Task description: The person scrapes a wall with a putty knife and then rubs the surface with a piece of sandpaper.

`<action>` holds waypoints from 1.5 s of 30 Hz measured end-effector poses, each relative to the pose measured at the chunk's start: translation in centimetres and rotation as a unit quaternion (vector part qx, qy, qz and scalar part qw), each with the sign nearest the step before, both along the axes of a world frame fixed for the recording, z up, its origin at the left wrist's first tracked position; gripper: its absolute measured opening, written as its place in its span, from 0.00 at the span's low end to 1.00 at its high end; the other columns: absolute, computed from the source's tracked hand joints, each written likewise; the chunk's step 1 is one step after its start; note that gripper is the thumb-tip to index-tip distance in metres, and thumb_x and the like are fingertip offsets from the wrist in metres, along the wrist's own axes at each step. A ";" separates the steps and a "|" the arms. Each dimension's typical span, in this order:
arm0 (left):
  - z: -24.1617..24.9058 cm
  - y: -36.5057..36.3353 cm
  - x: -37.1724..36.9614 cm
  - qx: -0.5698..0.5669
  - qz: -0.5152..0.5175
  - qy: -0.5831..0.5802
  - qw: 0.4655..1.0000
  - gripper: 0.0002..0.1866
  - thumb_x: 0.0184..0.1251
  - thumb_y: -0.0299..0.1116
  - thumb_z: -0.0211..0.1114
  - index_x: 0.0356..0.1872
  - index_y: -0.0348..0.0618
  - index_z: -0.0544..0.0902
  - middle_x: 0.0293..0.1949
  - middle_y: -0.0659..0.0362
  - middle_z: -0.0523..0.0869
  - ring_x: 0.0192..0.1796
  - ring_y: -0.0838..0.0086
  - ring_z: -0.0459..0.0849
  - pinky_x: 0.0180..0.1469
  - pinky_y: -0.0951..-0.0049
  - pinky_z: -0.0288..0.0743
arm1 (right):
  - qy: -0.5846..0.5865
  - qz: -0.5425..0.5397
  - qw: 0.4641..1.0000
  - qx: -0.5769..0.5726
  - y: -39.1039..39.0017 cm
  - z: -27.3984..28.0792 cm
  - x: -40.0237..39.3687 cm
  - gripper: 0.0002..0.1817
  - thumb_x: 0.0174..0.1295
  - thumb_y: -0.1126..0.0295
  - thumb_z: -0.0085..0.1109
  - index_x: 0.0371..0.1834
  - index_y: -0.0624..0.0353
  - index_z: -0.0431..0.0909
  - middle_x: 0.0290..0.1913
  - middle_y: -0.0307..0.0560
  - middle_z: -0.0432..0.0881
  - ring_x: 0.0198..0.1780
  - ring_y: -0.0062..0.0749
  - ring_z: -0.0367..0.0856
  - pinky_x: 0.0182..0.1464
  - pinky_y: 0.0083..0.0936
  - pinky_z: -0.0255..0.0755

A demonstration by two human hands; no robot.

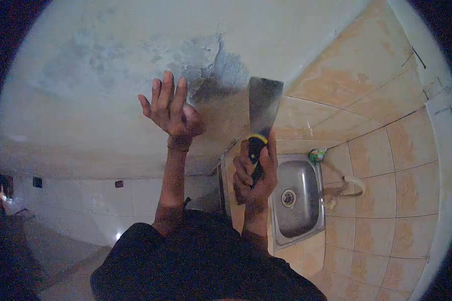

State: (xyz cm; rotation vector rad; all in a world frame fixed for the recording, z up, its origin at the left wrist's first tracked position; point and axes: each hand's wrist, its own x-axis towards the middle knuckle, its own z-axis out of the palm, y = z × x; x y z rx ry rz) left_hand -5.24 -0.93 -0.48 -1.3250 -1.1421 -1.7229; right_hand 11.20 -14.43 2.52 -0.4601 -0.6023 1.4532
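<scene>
My left hand [173, 108] is raised in front of the pale wall [120, 25], fingers spread and nothing in it. Just above and beside it lies a rough grey patch [228, 70] with flaking edges. Wrapped round the black and yellow handle of a scraper [265, 103] are the fingers of my right hand [256, 170]. The scraper's wide, dusty metal blade points up, to the right of the grey patch. Whether the blade touches the wall, I cannot tell.
A steel sink [299, 220] is set in a tiled counter at the right. A green packet [317, 155] stands at its back corner, near a pale curved pipe or tap [355, 184]. Orange-patterned tiles [369, 155] cover the right wall. White tiles [100, 200] line the lower left.
</scene>
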 end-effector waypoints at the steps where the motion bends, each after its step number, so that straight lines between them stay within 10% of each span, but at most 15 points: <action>1: 0.0 0.2 0.1 0.005 0.000 0.000 1.000 0.23 0.68 0.34 0.44 0.57 0.47 0.83 0.63 0.54 0.80 0.71 0.61 0.70 0.79 0.48 0.39 | 0.003 0.006 1.000 0.007 0.1 0.0 0.1 0.31 0.75 0.61 0.49 0.80 0.39 0.53 0.37 0.53 0.75 0.17 0.16 0.60 0.12 0.09 0.58; 14: 0.7 0.0 0.3 0.006 0.009 0.006 1.000 0.23 0.73 0.38 0.43 0.57 0.47 0.83 0.63 0.54 0.81 0.71 0.61 0.71 0.79 0.49 0.40 | -0.016 0.007 1.000 -0.019 -0.5 2.5 1.0 0.32 0.76 0.62 0.48 0.80 0.39 0.51 0.28 0.44 0.64 0.15 0.16 0.59 0.10 0.09 0.57; 32: 1.0 0.1 0.4 0.020 0.020 0.003 1.000 0.24 0.63 0.34 0.46 0.56 0.48 0.84 0.62 0.55 0.81 0.71 0.62 0.71 0.79 0.51 0.40 | 0.030 0.030 0.999 -0.001 -0.1 2.8 1.0 0.33 0.76 0.63 0.47 0.81 0.41 0.46 0.30 0.46 0.67 0.15 0.16 0.60 0.08 0.09 0.57; 35: 1.0 -0.1 0.7 0.018 0.019 0.000 1.000 0.24 0.61 0.33 0.46 0.56 0.47 0.84 0.62 0.55 0.81 0.70 0.62 0.71 0.79 0.51 0.41 | -0.004 0.025 1.000 -0.008 -0.6 3.2 1.0 0.33 0.73 0.62 0.54 0.78 0.54 0.55 0.38 0.46 0.77 0.19 0.16 0.66 0.14 0.11 0.61; 45: 0.8 0.0 0.5 0.022 0.006 0.002 1.000 0.24 0.62 0.31 0.46 0.57 0.48 0.83 0.62 0.55 0.81 0.70 0.62 0.71 0.79 0.50 0.40 | -0.054 -0.005 0.998 -0.016 -0.9 3.3 0.7 0.32 0.76 0.62 0.47 0.81 0.43 0.49 0.30 0.42 0.67 0.15 0.15 0.60 0.09 0.09 0.54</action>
